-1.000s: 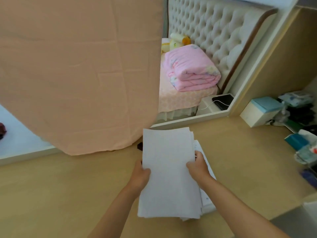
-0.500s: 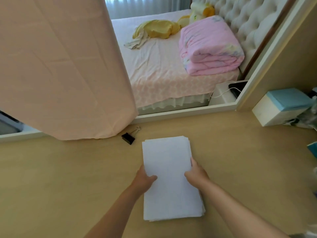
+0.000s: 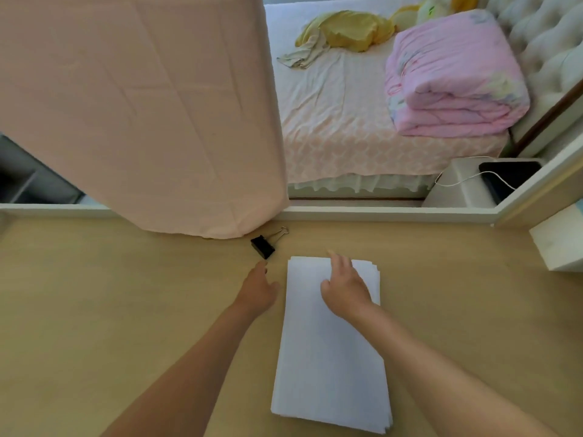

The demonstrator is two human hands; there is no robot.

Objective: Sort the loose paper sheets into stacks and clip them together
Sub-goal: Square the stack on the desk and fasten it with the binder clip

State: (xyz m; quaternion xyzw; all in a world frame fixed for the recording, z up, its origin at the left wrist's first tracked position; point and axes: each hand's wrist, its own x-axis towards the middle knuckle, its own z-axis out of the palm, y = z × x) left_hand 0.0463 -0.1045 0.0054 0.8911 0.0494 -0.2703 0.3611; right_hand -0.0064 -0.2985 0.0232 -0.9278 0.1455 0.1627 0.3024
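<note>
The wooden table (image 3: 110, 310) carries everything. A peach cloth (image 3: 142, 105) is hung over its far edge, the hem touching the surface. A stack of white paper sheets (image 3: 331, 357) is laid by the middle of the near edge, slightly staggered at its far right corner. Its far end is pressed down by the right hand (image 3: 345, 285), fingers spread flat and gripping nothing. The left hand (image 3: 257, 290) is held just left of the stack, fingers apart and empty, just short of the black binder clip (image 3: 262, 246) lying beside the hem. The clip is best taken by its wire handles, squeezed wide and slid fully over the stack's far edge while the sheets are pinned.
</note>
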